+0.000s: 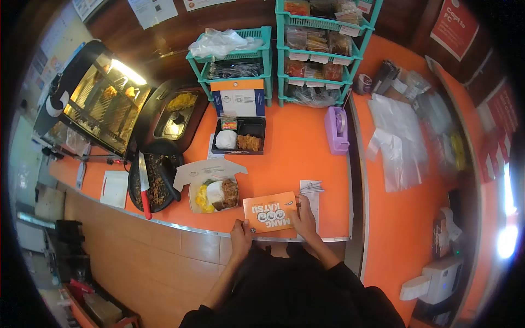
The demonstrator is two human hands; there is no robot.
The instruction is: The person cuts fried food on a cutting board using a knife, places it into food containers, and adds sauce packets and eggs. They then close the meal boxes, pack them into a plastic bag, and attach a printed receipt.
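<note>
Orange box [268, 212] is held between both hands, low over the near edge of the table [298, 142], just in front of the person's dark clothing. Left hand [240, 236] pinches its left end at the near corner, thumb on the printed top face; right hand [305, 216] pinches the right end, thumb lying over the top near that edge. So the grip is pinching the box on both sides, fingers mostly hidden at the ends or underneath. Can't tell if the underside touches the table or hangs a little above it.

Handling, my guess: thin card, light to moderate depending on contents, can't see inside. Fairly stiff along folds and corners, softer mid-panel, so it probably dents if squeezed in the centre. Printed face looks smooth, maybe slightly slick, not badly so. If there's food in it, better kept level. Best hold: short ends, low down, thumbs on top, fingers supporting the base; pulling on the lid flap could pop it loose.

Position vs grip: box sits squarely between the two hands, lettering upside down to the wearer, right end a bit farther from the body than the left. Open carton [203, 170] with rice is just beside it, to the left; paper slip [316, 203] lies near the right hand
</note>
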